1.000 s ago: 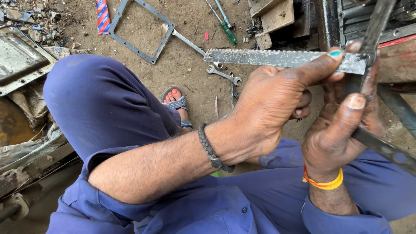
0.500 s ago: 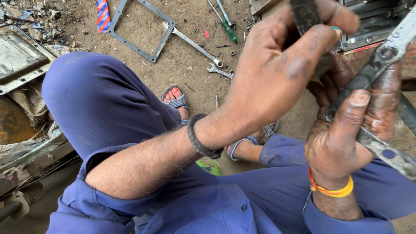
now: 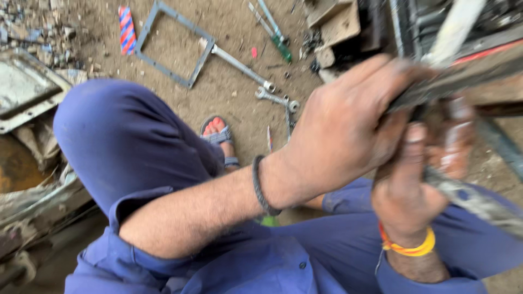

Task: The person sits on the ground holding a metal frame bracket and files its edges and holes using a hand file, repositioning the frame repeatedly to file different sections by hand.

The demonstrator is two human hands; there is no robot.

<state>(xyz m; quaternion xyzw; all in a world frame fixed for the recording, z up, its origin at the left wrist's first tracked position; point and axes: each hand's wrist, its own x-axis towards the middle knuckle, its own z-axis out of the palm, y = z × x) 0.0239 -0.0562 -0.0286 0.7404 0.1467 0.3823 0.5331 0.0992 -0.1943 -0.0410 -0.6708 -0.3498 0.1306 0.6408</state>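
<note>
Metal strip (image 3: 436, 90), pretty blurry, sits up by the dark frame at top right, with the left hand (image 3: 348, 130) clamped round it and the right hand (image 3: 408, 185) fisted on a grimy bar (image 3: 474, 201) underneath.

No labels, signs or screens appear. One possible package: a small flat wrapper (image 3: 127, 30) with red and blue diagonal stripes, lying on the dirt ground at upper left, just beside the grey metal frame (image 3: 172, 43).
</note>
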